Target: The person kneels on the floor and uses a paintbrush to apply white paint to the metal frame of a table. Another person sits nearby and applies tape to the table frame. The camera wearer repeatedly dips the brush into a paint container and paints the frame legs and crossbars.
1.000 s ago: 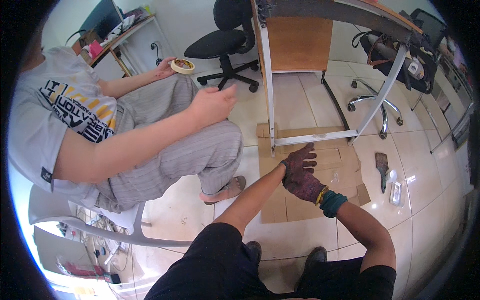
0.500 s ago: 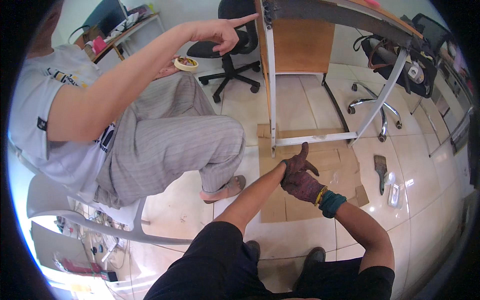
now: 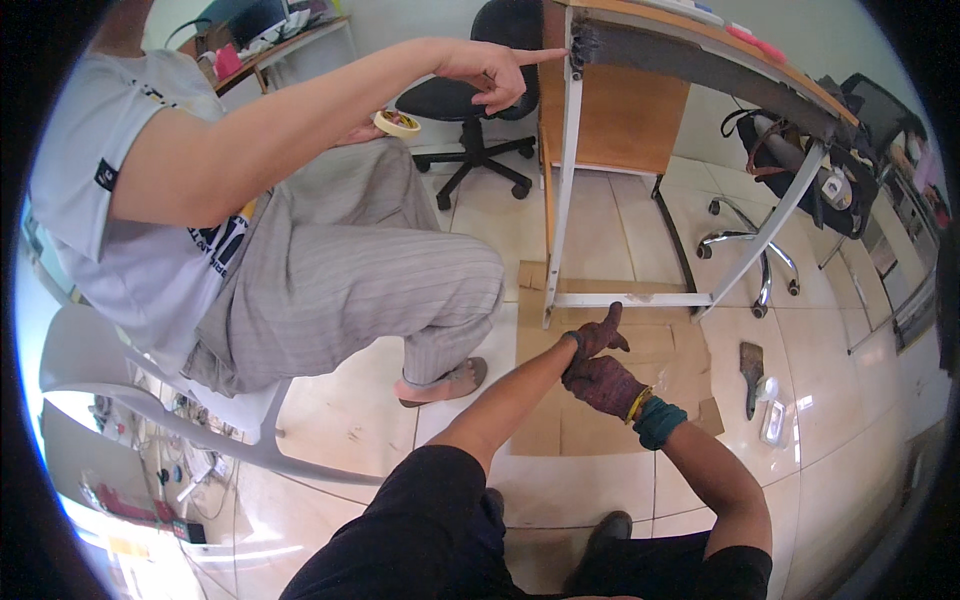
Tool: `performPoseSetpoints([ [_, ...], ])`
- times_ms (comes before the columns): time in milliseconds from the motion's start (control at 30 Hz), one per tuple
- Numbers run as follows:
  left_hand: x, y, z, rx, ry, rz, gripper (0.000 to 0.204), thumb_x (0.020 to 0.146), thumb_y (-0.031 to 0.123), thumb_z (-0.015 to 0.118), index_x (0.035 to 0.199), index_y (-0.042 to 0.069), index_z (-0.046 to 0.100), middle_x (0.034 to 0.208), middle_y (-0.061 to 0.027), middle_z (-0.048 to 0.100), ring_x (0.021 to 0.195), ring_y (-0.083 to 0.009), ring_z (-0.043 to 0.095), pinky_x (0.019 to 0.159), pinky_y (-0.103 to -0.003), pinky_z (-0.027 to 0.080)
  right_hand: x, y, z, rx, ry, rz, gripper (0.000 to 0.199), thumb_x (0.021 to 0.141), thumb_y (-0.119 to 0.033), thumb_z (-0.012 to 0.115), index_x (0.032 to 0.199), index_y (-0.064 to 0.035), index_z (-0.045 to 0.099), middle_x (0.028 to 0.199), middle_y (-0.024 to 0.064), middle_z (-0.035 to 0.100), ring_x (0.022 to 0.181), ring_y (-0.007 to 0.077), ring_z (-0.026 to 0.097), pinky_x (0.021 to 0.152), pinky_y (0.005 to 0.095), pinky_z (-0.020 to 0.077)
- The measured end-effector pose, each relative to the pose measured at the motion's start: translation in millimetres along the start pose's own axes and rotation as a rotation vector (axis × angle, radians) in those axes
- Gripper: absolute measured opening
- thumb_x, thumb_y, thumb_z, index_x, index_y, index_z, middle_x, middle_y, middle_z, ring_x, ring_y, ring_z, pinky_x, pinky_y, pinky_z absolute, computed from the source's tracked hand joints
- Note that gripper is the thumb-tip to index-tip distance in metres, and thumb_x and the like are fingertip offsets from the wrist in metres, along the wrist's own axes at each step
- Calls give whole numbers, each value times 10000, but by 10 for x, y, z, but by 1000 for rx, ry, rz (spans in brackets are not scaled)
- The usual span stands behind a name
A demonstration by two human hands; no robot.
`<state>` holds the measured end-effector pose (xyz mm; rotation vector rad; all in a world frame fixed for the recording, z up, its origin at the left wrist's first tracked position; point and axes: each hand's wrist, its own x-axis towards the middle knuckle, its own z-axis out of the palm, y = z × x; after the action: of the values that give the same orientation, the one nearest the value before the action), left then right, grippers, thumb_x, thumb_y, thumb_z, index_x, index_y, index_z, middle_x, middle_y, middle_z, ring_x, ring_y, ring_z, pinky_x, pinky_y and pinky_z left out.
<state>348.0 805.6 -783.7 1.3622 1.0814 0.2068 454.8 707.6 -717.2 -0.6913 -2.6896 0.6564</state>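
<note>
- Upper left: co-worker seated on white plastic chair [image 3: 120, 370], grey shirt, striped trousers; one hand holds a tape roll [image 3: 397, 123] w/ fingers round it, other hand [image 3: 487, 70] points w/ index finger out toward the table leg [image 3: 562, 170] at top centre.
- Centre: left hand [image 3: 597, 336] in dark glove, thumb & index finger stuck out, other fingers curled; holds nothing.
- Just right & below: right hand [image 3: 607, 385], also gloved, fingers curled into loose fist, touching the left hand at its base; can't tell if it grips anything.
- Under both hands: flat cardboard [image 3: 660, 370] on tiled floor [image 3: 830, 480].
- Right of centre: scraper-like tool [image 3: 752, 368] & small white thing [image 3: 772, 424] on the floor, apart from the hands.
</note>
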Motion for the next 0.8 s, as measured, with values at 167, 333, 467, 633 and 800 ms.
performPoseSetpoints([
  [167, -118, 102, 44, 153, 100, 19, 994, 768, 776, -22, 1112, 127, 647, 1293, -127, 503, 1227, -300, 389, 1076, -397, 216, 3, 77, 47, 27, -42, -37, 164, 819, -153, 554, 937, -50, 604, 924, 158, 635, 856, 333, 605, 783, 418, 476],
  [333, -471, 399, 106, 345, 168, -134, 931, 800, 749, 49, 1170, 96, 600, 1322, -155, 469, 1267, -301, 382, 1077, -383, 232, -44, 205, 139, 136, -93, 19, 281, 823, -112, 571, 1096, -47, 561, 1119, 153, 577, 1067, 298, 530, 943, 401, 402],
  [467, -271, 297, 162, 536, 217, -165, 896, 818, 724, 81, 1215, 77, 557, 1326, -171, 456, 1240, -289, 428, 1064, -365, 265, -97, 412, 356, 279, -96, 77, 397, 834, -122, 580, 1216, -65, 487, 1206, 135, 531, 1155, 277, 475, 990, 372, 368],
  [633, -319, 280, 167, 783, 256, -51, 848, 829, 708, 132, 1218, 87, 559, 1271, -149, 518, 1200, -269, 477, 1019, -365, 338, -57, 335, 334, 310, -93, 269, 349, 813, -80, 599, 1148, -75, 499, 963, 77, 596, 901, 190, 562, 775, 321, 458],
  [800, -460, 437, 183, 818, 247, -69, 819, 811, 722, 195, 1192, 111, 585, 1246, -105, 548, 1177, -237, 500, 988, -353, 381, -30, 178, 173, 344, -196, 528, 464, 820, -144, 609, 1244, -77, 434, 1141, 102, 507, 1075, 220, 461, 928, 347, 353],
])
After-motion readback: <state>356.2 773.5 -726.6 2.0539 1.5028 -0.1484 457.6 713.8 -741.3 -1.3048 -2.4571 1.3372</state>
